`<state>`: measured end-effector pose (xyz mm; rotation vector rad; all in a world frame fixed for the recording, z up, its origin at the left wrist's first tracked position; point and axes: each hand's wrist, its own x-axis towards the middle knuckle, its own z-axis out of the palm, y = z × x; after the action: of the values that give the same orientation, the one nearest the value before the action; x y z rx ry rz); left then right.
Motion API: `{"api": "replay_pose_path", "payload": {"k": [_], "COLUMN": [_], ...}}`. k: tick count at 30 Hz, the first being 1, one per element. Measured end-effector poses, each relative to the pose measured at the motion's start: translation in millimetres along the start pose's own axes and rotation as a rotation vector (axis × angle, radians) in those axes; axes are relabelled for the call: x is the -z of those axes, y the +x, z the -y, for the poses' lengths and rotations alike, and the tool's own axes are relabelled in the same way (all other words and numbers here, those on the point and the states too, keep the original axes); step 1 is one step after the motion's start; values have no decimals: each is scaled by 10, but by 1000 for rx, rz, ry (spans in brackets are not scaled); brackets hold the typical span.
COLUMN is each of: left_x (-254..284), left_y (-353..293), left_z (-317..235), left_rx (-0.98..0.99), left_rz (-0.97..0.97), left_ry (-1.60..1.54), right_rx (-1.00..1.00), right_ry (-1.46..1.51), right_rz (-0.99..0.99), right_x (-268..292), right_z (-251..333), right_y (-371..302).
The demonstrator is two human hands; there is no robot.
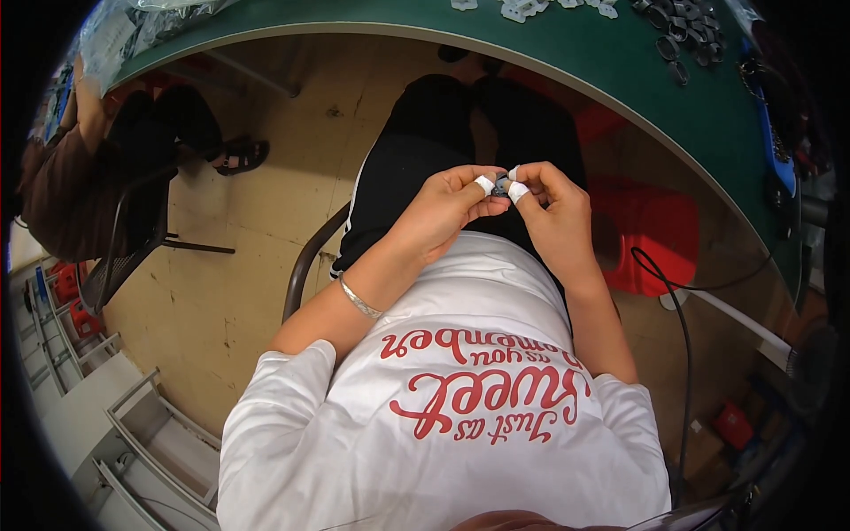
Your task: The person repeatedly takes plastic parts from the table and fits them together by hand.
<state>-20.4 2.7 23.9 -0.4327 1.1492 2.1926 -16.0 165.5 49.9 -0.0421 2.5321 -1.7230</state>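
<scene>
Above my lap, both hands meet at a small dark grey part (501, 185), too small and too covered by fingers to name its kind. My left hand (452, 202) pinches it from the left, its thumb wrapped in white tape. From the other side my right hand (558, 208) grips the same part, with white wrapping on the thumb and a fingertip. Fingers of both hands are closed, and they hide most of the part's outline.
A green-topped table (567, 44) curves ahead, bearing white pieces (522, 9) and a pile of dark ring-shaped pieces (686, 31). A red stool (651, 234) and a black cable (686, 354) are at right. Another person (80, 195) sits at left.
</scene>
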Motion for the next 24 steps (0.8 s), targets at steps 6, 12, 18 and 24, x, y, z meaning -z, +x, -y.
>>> {"api": "replay_pose_path", "payload": {"k": [6, 12, 18, 24], "left_x": [14, 37, 42, -8], "left_y": [-8, 10, 50, 40], "left_z": [37, 49, 64, 157], "left_rx": [-2, -23, -31, -130], "left_rz": [-6, -44, -33, -4], "left_ry": [34, 87, 130, 289], "right_rx": [4, -305, -271, -282], "right_ry": [-85, 383, 438, 503], "right_rz": [-3, 227, 251, 217], "right_x": [-28, -5, 12, 0], "right_z": [-170, -213, -268, -421], "right_y": [23, 79, 80, 9]}}
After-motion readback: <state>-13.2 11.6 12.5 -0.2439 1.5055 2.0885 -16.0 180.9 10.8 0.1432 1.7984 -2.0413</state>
